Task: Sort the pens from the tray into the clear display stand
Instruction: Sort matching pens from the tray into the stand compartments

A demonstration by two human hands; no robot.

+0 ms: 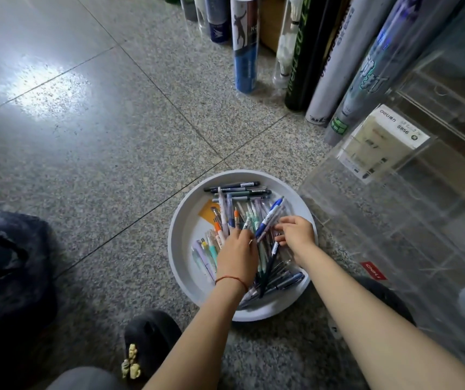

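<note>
Two deli labels [386, 142] mark the stand [394, 220] beside the pens [242, 192].

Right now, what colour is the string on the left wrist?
Red string; head view shows it.

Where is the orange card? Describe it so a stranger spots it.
Find the round grey tray on the floor. In its far left part lies the orange card, partly under pens. It alone is flat, not a stick.

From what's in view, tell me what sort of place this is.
Probably a stationery-and-sports shop: shuttlecock tubes stand on the floor, and a labelled clear display stand sits beside a tray of pens.
</note>
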